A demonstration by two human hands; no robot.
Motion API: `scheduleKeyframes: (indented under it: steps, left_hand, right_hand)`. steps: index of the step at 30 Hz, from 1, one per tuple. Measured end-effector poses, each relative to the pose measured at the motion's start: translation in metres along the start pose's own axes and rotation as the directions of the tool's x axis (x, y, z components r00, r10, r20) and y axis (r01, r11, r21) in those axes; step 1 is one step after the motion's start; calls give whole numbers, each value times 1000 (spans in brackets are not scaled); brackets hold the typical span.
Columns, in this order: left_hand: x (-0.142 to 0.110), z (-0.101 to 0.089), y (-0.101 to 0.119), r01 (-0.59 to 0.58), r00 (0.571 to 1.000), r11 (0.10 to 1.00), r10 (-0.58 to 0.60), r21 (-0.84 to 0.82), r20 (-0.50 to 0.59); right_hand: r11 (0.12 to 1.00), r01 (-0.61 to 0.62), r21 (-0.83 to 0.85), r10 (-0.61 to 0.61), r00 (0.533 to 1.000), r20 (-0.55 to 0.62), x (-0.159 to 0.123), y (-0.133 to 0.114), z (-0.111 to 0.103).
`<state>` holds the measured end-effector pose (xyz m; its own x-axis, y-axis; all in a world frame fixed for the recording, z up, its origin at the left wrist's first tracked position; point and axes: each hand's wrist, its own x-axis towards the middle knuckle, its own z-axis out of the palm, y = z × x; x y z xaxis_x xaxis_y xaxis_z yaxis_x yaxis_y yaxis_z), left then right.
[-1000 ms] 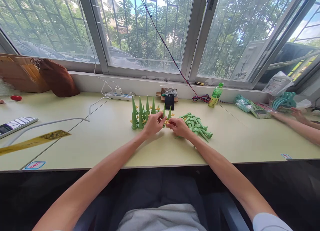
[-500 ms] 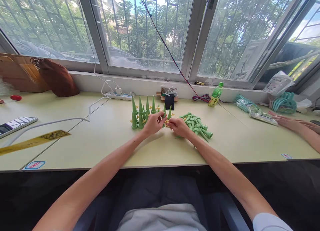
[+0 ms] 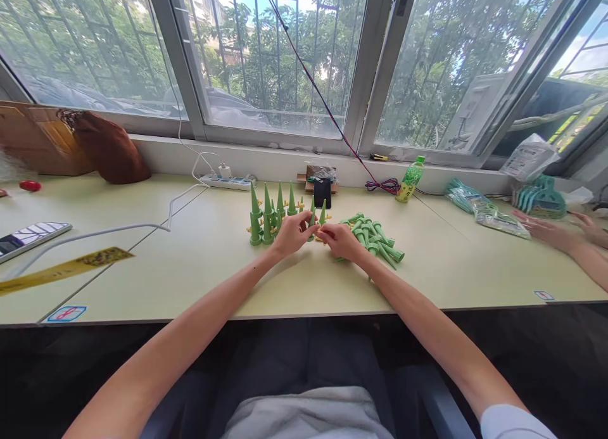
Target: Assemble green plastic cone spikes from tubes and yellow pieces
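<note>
At the frame's centre, my left hand point(image 3: 291, 235) pinched a smooth green plastic cone point(image 3: 312, 218); my right hand point(image 3: 342, 241) pinched a small yellow piece point(image 3: 318, 238) beside it. Right of centre, a green-capped plastic bottle point(image 3: 410, 182) stood upright, label-wrapped.

The left hand point(image 3: 293, 235) holds a green spike point(image 3: 312, 216), the right hand point(image 3: 340, 239) close beside it (its grip too small to make out); upright spikes point(image 3: 267, 227) stand leftward, a loose green heap point(image 3: 373, 235) lies rightward.
</note>
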<state>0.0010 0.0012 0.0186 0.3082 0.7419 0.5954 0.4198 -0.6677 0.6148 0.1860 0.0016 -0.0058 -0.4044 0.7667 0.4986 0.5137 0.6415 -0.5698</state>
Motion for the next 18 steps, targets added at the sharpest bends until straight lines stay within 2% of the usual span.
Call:
scheduleKeyframes:
  steps: [7, 18]
  left_hand:
    - [0, 2, -2, 5, 1000, 1000, -5, -1, -5]
    - [-1, 4, -4, 9, 1000, 999, -8, -37, 15]
  right_hand:
    - [1000, 12, 11, -12, 999, -35, 1, 1, 1]
    - [1000, -4, 26, 4, 1000, -9, 2, 3, 2]
